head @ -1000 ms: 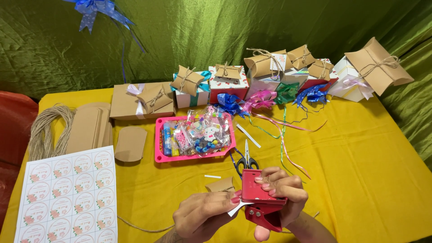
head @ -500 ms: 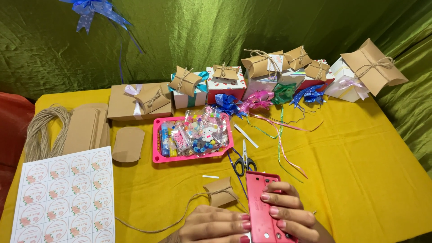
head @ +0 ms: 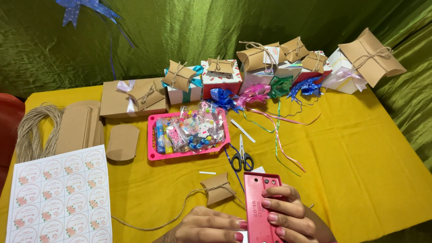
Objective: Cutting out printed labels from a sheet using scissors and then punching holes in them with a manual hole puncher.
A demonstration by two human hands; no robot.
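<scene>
My right hand grips a red hole punch at the bottom centre, fingers wrapped over its flat top. My left hand lies beside it, fingertips against the punch's left edge, pinching a small white paper tag that is mostly hidden. Just beyond my left hand, a small kraft pillow box lies on the yellow tablecloth. A length of twine is tied around it and trails to the left. Black-handled scissors lie behind the punch.
A pink tray holds wrapped trinkets. A sticker sheet, a twine bundle and flat kraft boxes lie at the left. Tied gift boxes and ribbon bows line the back. Green cloth hangs behind.
The punch has turned from tilted in my hands to flat with its long top facing up. Both hands have sunk lower in view, uncovering the small tied pillow box.
</scene>
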